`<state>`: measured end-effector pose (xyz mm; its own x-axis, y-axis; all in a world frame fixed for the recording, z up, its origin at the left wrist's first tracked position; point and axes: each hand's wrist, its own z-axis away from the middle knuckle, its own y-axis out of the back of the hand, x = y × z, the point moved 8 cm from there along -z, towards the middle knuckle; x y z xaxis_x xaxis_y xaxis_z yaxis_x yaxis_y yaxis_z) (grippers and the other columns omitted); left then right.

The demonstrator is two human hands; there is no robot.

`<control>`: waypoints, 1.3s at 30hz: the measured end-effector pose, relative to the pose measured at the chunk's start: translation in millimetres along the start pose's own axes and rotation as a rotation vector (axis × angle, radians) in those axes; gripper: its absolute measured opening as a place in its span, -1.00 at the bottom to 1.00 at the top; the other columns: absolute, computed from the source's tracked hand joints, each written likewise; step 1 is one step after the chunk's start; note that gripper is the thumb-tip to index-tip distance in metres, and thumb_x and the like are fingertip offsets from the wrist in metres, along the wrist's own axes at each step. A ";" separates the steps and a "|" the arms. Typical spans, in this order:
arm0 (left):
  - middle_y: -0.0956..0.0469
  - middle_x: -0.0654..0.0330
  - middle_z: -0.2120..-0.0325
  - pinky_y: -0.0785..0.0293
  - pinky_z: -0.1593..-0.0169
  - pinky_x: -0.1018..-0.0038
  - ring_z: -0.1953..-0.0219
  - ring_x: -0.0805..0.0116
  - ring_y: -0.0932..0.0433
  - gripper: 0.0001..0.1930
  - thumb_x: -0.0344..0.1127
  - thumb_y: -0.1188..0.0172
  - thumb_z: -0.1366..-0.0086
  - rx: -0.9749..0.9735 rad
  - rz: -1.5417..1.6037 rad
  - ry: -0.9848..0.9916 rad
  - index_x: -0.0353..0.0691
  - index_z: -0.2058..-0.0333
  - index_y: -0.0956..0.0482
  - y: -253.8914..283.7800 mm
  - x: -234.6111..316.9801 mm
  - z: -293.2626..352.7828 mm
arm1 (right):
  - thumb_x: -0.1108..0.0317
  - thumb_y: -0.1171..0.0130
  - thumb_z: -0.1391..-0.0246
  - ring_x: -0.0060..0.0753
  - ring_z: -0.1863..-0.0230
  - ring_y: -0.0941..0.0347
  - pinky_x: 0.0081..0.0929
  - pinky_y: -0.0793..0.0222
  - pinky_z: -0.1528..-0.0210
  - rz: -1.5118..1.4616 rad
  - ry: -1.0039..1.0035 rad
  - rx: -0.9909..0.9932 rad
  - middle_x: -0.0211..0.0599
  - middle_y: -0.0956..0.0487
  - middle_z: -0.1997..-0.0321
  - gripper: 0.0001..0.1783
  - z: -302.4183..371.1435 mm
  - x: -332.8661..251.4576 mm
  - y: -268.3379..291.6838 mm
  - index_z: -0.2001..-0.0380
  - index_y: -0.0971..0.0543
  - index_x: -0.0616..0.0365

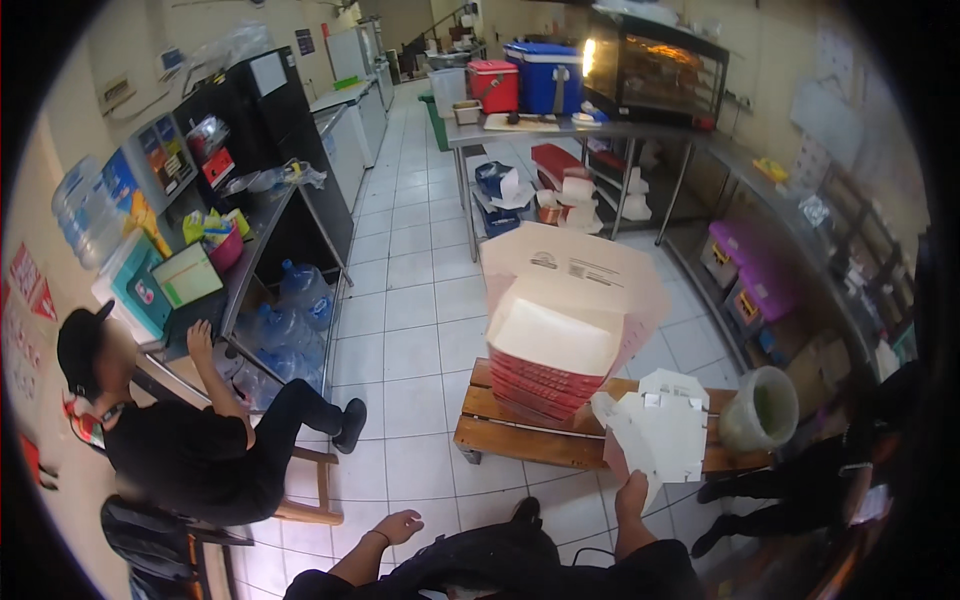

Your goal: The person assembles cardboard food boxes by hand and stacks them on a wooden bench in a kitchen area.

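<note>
My right hand (pixel 632 492) is closed on the lower edge of a flat, unfolded white cardboard box (pixel 660 425), its flaps and notched edges showing. Over the floor to the left, my left hand (pixel 400 526) hangs apart from everything, with nothing in it and its fingers loosely out. Ahead, a tall stack of nested takeaway boxes (pixel 548 375) with red printed sides and pale insides stands on a slatted wooden bench (pixel 520 440). Beige lid flaps (pixel 570 260) stick up and out behind the top box.
A whitish bucket (pixel 762 410) stands at the bench's right end. To the left a person (pixel 190 430) sits at a laptop (pixel 190 280); another person in dark clothes (pixel 800 490) is at the right. Behind the bench runs a steel counter (pixel 560 132) with coolers (pixel 543 80).
</note>
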<state>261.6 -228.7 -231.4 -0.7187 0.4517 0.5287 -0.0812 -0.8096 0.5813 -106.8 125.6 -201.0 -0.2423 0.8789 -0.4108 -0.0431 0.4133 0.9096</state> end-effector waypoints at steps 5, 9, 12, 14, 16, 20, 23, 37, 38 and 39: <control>-0.38 0.05 0.11 -0.23 0.02 0.39 0.07 0.22 -0.33 -0.39 0.19 0.22 -0.16 -0.542 0.122 -0.141 -0.21 0.03 -0.34 -80.3 -30.2 20.3 | 0.56 0.14 0.17 0.10 0.39 -0.33 -0.17 -0.23 0.36 -0.183 0.058 -0.127 0.03 -0.40 0.48 -0.93 94.1 -17.2 -16.4 0.55 -0.36 0.24; -0.37 0.12 0.11 -0.23 0.03 0.37 0.09 0.29 -0.30 -0.33 0.20 0.27 -0.18 -0.636 0.401 -0.134 -0.24 -0.06 -0.19 -115.6 -38.5 36.3 | 0.36 -0.05 0.12 -0.21 0.44 -0.42 -0.33 -0.32 0.35 -0.485 0.283 -0.697 -0.16 -0.45 0.50 -0.84 192.1 -121.8 -49.1 0.41 -0.45 0.17; -0.31 0.10 0.07 -0.28 0.09 0.41 0.09 0.30 -0.30 -0.31 0.20 0.29 -0.19 -0.203 0.454 -0.116 -0.22 -0.12 -0.02 -72.2 -6.6 51.2 | 0.32 -0.04 0.04 -0.47 0.42 -0.39 -0.50 -0.31 0.36 -0.397 0.345 -1.114 -0.29 -0.44 0.47 -0.84 252.9 -224.4 -32.5 0.39 -0.44 0.16; -0.22 0.06 0.01 -0.31 0.17 0.45 0.11 0.29 -0.30 -0.32 0.16 0.30 -0.21 -0.125 0.801 -0.142 -0.22 -0.14 0.09 -46.7 10.7 61.1 | 0.31 -0.02 -0.01 -0.50 0.39 -0.40 -0.58 -0.31 0.36 -0.396 0.574 -1.099 -0.34 -0.45 0.42 -0.81 275.8 -255.2 -44.0 0.32 -0.40 0.17; -0.19 0.04 -0.01 -0.31 0.16 0.47 0.10 0.28 -0.29 -0.35 0.13 0.30 -0.23 -0.032 0.970 -0.048 -0.21 -0.14 0.08 -24.0 11.5 80.1 | 0.33 -0.01 -0.02 -0.51 0.36 -0.40 -0.58 -0.33 0.32 -0.619 0.346 -1.207 -0.34 -0.45 0.38 -0.78 285.5 -267.3 -56.9 0.25 -0.37 0.17; -0.20 0.06 0.00 -0.24 0.04 0.44 0.02 0.24 -0.24 -0.46 0.03 0.33 -0.28 0.201 1.055 -0.368 -0.17 -0.13 0.01 17.4 15.6 112.8 | 0.45 0.04 -0.04 -0.50 0.25 -0.42 -0.53 -0.36 0.16 -1.180 -0.319 -1.632 -0.33 -0.46 0.25 -0.64 309.3 -298.3 -39.4 0.05 -0.25 0.21; -0.26 0.11 0.07 -0.22 0.04 0.49 0.13 0.31 -0.28 -0.58 -0.15 0.21 -0.26 0.087 0.797 -0.706 -0.22 -0.03 -0.19 39.9 42.9 150.3 | 0.52 0.05 -0.02 -0.48 0.16 -0.41 -0.51 -0.33 0.06 -1.137 -0.422 -1.828 -0.28 -0.43 0.13 -0.61 316.9 -290.4 -32.0 0.03 -0.25 0.22; -0.22 0.06 0.18 -0.09 -0.07 0.37 0.01 0.16 -0.13 -0.65 -0.15 -0.14 -0.05 0.160 0.433 -0.691 -0.12 0.17 -0.45 24.7 17.9 171.0 | 0.38 0.14 -0.10 -0.45 0.07 -0.37 -0.49 -0.25 -0.02 -1.113 -0.485 -1.865 -0.25 -0.41 0.07 -0.63 364.7 -275.0 -25.8 0.00 -0.26 0.21; -0.22 0.06 0.18 -0.09 -0.07 0.37 0.01 0.16 -0.13 -0.65 -0.15 -0.14 -0.05 0.172 0.441 -0.680 -0.12 0.17 -0.45 20.7 15.7 173.5 | 0.36 0.15 -0.11 -0.44 0.08 -0.37 -0.48 -0.26 -0.02 -1.117 -0.481 -1.855 -0.24 -0.41 0.07 -0.64 365.9 -272.6 -29.8 0.00 -0.26 0.21; -0.23 0.06 0.18 -0.10 -0.06 0.37 0.02 0.16 -0.14 -0.66 -0.17 -0.15 -0.05 0.261 0.460 -0.686 -0.12 0.19 -0.46 22.4 13.5 177.8 | 0.36 0.15 -0.11 -0.44 0.08 -0.37 -0.48 -0.26 -0.02 -1.099 -0.482 -1.872 -0.24 -0.41 0.07 -0.64 368.1 -270.2 -33.3 0.00 -0.26 0.21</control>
<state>372.9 -174.1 -101.2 -0.0587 0.2953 0.9536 0.3369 -0.8934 0.2974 316.9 -37.9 -143.2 0.6905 0.6266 -0.3614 -0.6246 0.2645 -0.7348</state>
